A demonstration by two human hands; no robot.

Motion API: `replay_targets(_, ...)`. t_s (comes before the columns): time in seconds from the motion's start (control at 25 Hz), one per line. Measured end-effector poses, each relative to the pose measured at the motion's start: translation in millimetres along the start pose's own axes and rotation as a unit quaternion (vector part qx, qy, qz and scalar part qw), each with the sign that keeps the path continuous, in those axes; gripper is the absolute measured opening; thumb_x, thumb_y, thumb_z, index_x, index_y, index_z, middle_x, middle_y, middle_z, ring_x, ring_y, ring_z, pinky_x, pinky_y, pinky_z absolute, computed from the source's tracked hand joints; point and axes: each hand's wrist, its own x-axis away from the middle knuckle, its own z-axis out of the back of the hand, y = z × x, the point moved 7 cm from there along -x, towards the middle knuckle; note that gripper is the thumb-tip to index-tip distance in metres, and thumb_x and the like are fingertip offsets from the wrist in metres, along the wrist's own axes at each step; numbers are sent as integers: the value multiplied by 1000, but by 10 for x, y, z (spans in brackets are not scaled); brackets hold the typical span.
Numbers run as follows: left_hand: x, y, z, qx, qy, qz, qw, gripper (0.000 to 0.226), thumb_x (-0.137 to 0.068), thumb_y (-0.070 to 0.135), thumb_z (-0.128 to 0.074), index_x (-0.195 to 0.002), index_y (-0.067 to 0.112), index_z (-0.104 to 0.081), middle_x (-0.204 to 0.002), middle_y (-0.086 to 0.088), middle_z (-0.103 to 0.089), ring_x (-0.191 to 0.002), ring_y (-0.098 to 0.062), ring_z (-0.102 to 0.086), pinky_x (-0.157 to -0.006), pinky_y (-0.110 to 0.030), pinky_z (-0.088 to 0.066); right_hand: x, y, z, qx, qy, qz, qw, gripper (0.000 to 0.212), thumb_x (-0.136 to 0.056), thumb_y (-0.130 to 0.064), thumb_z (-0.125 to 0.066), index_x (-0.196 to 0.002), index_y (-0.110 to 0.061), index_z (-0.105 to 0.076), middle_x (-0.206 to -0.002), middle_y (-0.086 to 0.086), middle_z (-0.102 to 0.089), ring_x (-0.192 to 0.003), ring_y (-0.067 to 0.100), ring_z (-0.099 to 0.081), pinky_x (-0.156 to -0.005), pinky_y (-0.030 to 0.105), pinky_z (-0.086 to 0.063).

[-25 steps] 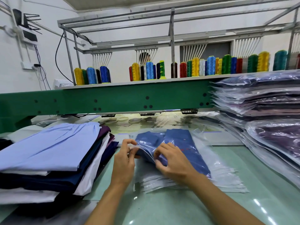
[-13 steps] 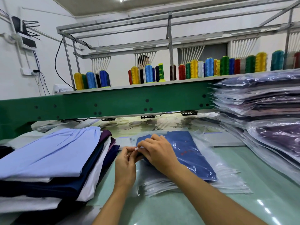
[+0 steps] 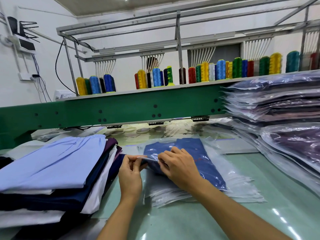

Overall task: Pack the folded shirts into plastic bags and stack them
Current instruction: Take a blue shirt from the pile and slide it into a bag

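Observation:
A folded blue shirt (image 3: 199, 153) lies inside a clear plastic bag (image 3: 230, 170) on top of a pile of empty bags (image 3: 194, 196) at the table's middle. My left hand (image 3: 130, 172) pinches the white strip at the bag's open flap, near its left end. My right hand (image 3: 180, 166) rests on the bagged shirt, and its fingertips pinch the same flap just to the right. A stack of folded shirts (image 3: 52, 170), light blue on top, sits to the left. Bagged shirts (image 3: 280, 108) are piled high at the right.
A green machine beam (image 3: 121, 110) crosses behind the work area, with thread cones (image 3: 207, 71) on its shelf. A person's head shows partly behind the cones. Glossy green table surface (image 3: 285, 213) lies in front and to the right.
Both hands shifted along the bag's opening: the flap is now folded over and pinched between them, with the white strip showing. The right hand slid a little right.

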Motion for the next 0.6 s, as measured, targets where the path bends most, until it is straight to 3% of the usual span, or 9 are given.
replay_targets(0.24,-45,-101,150,-35,73,33,996,12,-104,10,-55,-94,12,-62,-88,-1,-75,-81,-19,-76,-67,-16,-55,330,472,141,6,-23,-41,999,12,-88,-30,-65,-78,-24,-62,-72,-10,-63,-69,20,-52,-55,34,-42)
replay_targets(0.6,-90,-221,262,-66,136,53,987,14,-103,11,-56,-90,16,-60,-91,-2,-70,-77,-10,-74,-67,-15,-57,625,842,245,-18,-57,-101,993,9,-88,-32,-60,-82,-26,-62,-74,-11,-64,-71,16,-49,-58,31,-41)
